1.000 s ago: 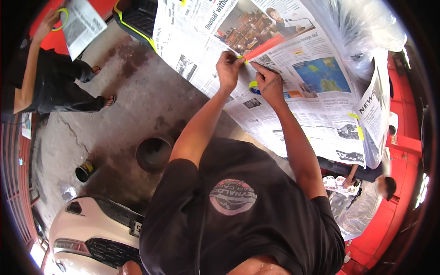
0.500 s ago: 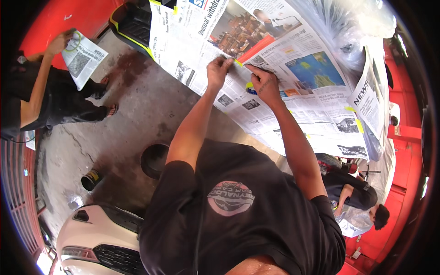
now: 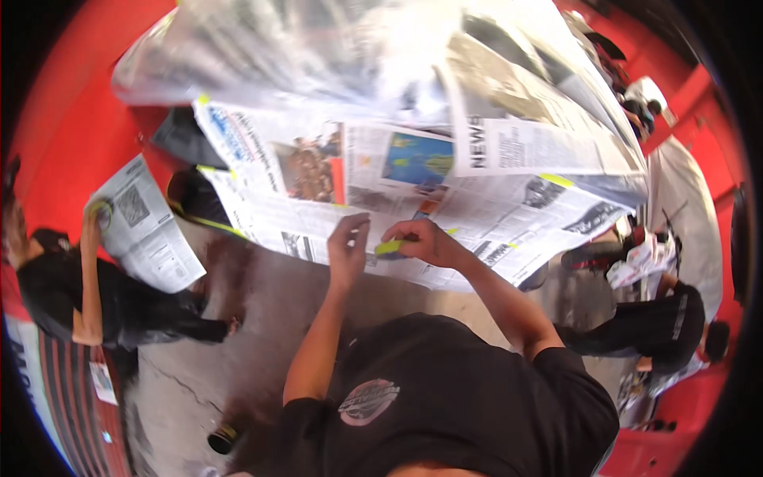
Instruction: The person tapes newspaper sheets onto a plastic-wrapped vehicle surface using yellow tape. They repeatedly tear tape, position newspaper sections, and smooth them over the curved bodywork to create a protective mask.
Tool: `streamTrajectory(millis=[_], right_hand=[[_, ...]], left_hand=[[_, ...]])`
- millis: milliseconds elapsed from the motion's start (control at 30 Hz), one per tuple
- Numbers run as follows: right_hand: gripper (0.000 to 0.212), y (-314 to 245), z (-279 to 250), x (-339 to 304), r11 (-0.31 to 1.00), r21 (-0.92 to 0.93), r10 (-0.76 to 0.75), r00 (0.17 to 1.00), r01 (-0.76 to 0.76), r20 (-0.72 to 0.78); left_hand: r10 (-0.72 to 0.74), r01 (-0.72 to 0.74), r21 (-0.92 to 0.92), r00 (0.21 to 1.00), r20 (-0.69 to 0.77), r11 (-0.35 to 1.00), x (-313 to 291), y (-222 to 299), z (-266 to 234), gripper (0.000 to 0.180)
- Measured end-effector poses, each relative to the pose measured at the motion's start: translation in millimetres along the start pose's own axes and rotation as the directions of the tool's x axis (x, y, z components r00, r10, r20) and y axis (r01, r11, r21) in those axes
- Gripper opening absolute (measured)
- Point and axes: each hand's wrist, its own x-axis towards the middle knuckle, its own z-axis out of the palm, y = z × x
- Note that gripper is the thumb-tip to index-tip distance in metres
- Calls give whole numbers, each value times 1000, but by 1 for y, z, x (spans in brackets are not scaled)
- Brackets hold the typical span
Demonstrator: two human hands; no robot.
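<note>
Sheets of newspaper (image 3: 318,226) cover a vehicle part in front of me, joined along their edges by bits of yellow tape (image 3: 556,180). My right hand (image 3: 433,243) is closed on a roll of yellow masking tape (image 3: 389,247), held over the lower part of the sheets. Just left of it, my left hand (image 3: 346,248) is raised with its fingers bent together in a pinch. Whatever lies between those fingertips is too blurred to make out. The two hands are a short way apart.
Clear plastic sheeting (image 3: 318,48) drapes above the newspaper. On the left, a person in dark clothes (image 3: 103,294) holds a newspaper sheet (image 3: 151,226). Another person in black (image 3: 660,326) is bent over at the right. A dark can (image 3: 223,439) is on the concrete floor (image 3: 179,389).
My view has swung, so more plastic sheeting shows. My hands have come away from the taped seam, and the tape roll now shows plainly in my right hand.
</note>
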Motion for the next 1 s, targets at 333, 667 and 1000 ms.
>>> streamTrajectory(millis=[333, 667, 1000], right_hand=[[46, -186, -91, -148, 416, -845, -881, 378, 336, -283], [60, -162, -145, -139, 75, -997, -765, 640, -21, -71], [51, -163, -189, -136, 187, -982, -654, 749, 29, -102]], left_hand=[[-37, 121, -240, 945, 326, 963, 51, 209, 71, 29], [239, -138, -319, 922, 305, 938, 10, 242, 110, 24], [823, -500, -769, 564, 61, 399, -108, 313, 43, 14]])
